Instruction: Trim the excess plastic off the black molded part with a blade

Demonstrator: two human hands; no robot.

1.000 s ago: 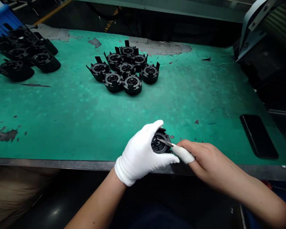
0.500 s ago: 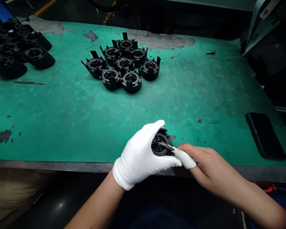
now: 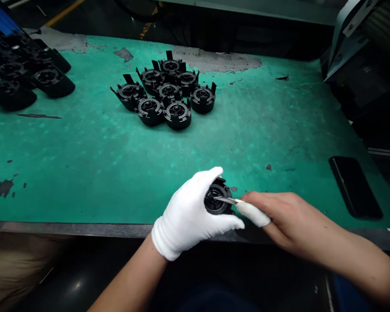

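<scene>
My left hand [image 3: 191, 212], in a white glove, is wrapped around a round black plastic part [image 3: 218, 200] near the table's front edge. The part's ringed inner face points up, and its left side is hidden by the glove. My right hand [image 3: 276, 216] is bare apart from a white cover on the thumb. It grips a knife [image 3: 226, 199] with a narrow metal blade, whose tip reaches over the middle of the part. The knife's handle is hidden inside the hand.
Several similar black parts [image 3: 177, 113] stand grouped on the green table [image 3: 117, 169]. More black parts [image 3: 53, 82] stand at the far left beside something blue. A black phone [image 3: 355, 186] lies at the right. A dark machine with a pale panel [image 3: 351, 28] borders the back right.
The blade has swung to a flatter angle over the part, and my right hand has turned slightly. My left hand keeps its hold. The whole view has shifted a little.
</scene>
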